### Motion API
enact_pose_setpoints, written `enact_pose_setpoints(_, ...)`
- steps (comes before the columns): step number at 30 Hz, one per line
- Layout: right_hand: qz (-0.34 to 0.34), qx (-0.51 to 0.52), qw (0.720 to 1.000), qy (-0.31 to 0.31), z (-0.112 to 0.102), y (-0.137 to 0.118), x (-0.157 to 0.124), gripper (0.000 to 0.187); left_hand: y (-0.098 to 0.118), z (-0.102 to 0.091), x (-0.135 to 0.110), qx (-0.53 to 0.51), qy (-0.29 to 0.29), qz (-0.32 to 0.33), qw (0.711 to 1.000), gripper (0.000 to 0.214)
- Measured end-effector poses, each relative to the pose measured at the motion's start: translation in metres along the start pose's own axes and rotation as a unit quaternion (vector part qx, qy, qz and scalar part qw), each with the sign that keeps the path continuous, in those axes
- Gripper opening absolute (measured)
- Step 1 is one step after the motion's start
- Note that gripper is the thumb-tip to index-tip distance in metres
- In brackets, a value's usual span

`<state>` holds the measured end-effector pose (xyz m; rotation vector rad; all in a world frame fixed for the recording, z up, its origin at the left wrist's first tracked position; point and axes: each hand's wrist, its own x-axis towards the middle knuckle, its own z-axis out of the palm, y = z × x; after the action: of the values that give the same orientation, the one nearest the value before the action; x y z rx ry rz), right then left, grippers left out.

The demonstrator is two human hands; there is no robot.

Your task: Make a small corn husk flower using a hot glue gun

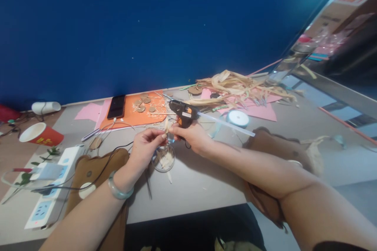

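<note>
- Lying on its side at about nine o'clock from the hands, a red paper cup (41, 135) sits at the far left of the desk (191, 188), with a white power strip (51, 188) at six o'clock of it.
- A dark phone (116, 106) rests at eleven o'clock of the left hand, overlapping an orange sheet (131, 117) strewn with small brown discs (145, 104).
- The left hand (145, 147), a pale green bangle (119, 190) on its wrist, has thumb and fingertips pinched shut on a pale straw strip (166, 125).
- A clear round dish (163, 159) of straw scraps lies at six o'clock, just below that strip.
- The right hand (193, 135) is closed around the grip of a black glue gun (184, 113), held just at one o'clock of the strip; its glue stick (226, 124) juts toward four o'clock.
- A white ribbon roll (238, 118) lies at three o'clock of the gun, and a heap of dried husk strips (235, 86) at one o'clock.
</note>
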<state>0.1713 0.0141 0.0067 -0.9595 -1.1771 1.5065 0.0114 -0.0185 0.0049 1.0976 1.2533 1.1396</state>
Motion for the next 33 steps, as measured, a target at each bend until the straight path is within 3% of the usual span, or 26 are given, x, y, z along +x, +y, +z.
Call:
enact_pose_setpoints(19,0.003,0.007,1.0,-0.006,0.0,0.0022,0.0012,0.028,-0.0023,0.0013,-0.0005,-0.018,0.005,-0.018,1.0,0.032)
enact_pose_setpoints(33,0.003,-0.006,1.0,-0.002,-0.0013,0.0027,0.0023,0.029,0.0002,0.0022,-0.0018,0.05,0.033,0.035,0.998,0.025)
